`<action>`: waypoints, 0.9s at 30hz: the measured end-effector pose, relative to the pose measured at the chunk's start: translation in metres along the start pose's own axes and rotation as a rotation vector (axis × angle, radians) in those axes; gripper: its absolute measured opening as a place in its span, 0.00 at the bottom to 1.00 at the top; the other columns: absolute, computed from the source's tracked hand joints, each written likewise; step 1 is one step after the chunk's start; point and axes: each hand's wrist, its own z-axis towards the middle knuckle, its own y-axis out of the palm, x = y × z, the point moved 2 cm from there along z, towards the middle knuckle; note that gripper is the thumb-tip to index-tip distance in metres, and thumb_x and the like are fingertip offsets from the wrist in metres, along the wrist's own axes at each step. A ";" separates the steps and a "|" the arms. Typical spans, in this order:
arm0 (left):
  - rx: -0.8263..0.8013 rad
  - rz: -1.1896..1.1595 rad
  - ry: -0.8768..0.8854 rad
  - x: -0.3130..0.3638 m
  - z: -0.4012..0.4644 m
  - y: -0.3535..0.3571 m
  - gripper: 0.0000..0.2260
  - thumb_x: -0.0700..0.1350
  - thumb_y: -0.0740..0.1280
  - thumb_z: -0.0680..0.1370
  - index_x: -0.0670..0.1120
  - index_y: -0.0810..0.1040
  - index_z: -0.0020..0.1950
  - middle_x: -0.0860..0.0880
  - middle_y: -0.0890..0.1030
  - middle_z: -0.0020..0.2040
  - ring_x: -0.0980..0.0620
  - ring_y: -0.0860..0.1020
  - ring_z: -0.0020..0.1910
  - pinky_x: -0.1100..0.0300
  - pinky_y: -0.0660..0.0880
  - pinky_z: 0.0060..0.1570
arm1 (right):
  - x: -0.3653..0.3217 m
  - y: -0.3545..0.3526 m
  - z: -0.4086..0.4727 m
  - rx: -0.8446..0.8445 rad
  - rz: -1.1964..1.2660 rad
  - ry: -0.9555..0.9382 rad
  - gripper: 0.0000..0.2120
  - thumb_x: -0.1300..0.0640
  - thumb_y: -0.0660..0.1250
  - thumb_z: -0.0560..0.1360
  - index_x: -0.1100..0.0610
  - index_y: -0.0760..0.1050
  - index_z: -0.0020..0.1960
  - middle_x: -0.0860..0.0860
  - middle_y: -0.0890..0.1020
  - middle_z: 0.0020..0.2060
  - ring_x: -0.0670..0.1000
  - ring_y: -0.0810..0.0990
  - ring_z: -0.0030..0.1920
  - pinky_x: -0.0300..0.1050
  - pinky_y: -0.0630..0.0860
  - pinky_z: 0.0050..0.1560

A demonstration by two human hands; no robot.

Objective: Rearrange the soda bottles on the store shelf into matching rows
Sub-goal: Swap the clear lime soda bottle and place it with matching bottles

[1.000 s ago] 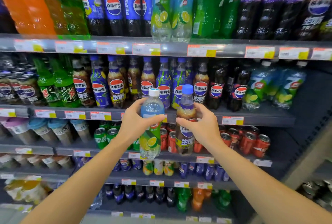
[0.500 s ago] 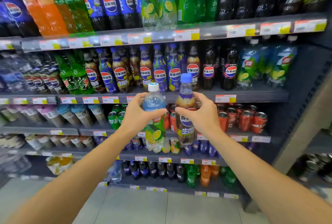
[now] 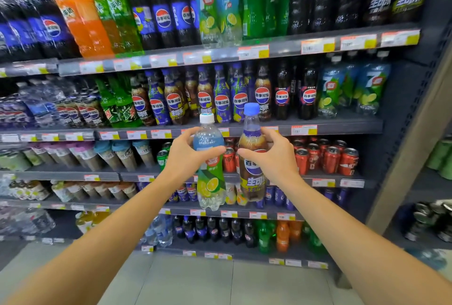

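While left hand (image 3: 188,155) grips lime soda (image 3: 210,177), right hand (image 3: 271,155) grips cola (image 3: 252,170).

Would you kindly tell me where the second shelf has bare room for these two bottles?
Bare shelf board shows in front of the 7-Up bottles at the right end. From the black Pepsi bottles leftward, the row is packed to the edge.

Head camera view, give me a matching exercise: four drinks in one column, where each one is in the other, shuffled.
Things:
1. 7UP bottle with white cap
2. Pepsi bottle with blue cap
3. red cans
4. orange soda bottles

Places:
A. top shelf, left part
B. in the right hand
C. shelf behind the hands, right part
D. in the left hand

Pairs: 1-D, 2-B, 3-C, 4-A
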 end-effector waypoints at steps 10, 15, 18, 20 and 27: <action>-0.004 -0.019 0.014 -0.033 0.006 -0.055 0.26 0.49 0.80 0.65 0.52 0.76 0.61 0.60 0.82 0.51 0.69 0.80 0.44 0.72 0.77 0.41 | -0.019 0.059 -0.015 0.004 -0.027 0.029 0.26 0.49 0.80 0.65 0.47 0.76 0.61 0.42 0.81 0.48 0.42 0.80 0.48 0.47 0.79 0.55; 0.003 -0.018 0.027 -0.055 0.011 -0.109 0.23 0.48 0.80 0.66 0.57 0.75 0.56 0.63 0.80 0.49 0.73 0.79 0.41 0.77 0.74 0.37 | -0.035 0.121 -0.010 -0.054 -0.054 0.009 0.21 0.49 0.79 0.67 0.43 0.72 0.54 0.35 0.78 0.43 0.34 0.77 0.43 0.36 0.78 0.45; 0.003 -0.013 0.031 -0.072 0.018 -0.140 0.24 0.48 0.80 0.65 0.56 0.76 0.58 0.60 0.81 0.51 0.70 0.80 0.45 0.75 0.75 0.40 | -0.040 0.156 -0.007 -0.049 -0.081 0.010 0.24 0.46 0.79 0.65 0.47 0.76 0.58 0.40 0.82 0.48 0.40 0.81 0.47 0.44 0.81 0.50; -0.003 -0.024 0.025 -0.085 0.023 -0.158 0.30 0.49 0.80 0.65 0.52 0.75 0.65 0.57 0.82 0.55 0.67 0.81 0.48 0.71 0.77 0.43 | -0.043 0.177 -0.004 -0.042 -0.099 0.010 0.24 0.44 0.79 0.65 0.45 0.76 0.57 0.41 0.83 0.48 0.42 0.82 0.47 0.48 0.81 0.51; -0.042 -0.039 0.025 -0.128 0.039 -0.211 0.36 0.55 0.81 0.62 0.52 0.74 0.67 0.55 0.83 0.56 0.58 0.83 0.52 0.54 0.80 0.54 | -0.054 0.223 0.008 0.010 -0.152 0.014 0.29 0.45 0.79 0.65 0.49 0.76 0.63 0.39 0.82 0.46 0.36 0.79 0.46 0.39 0.77 0.48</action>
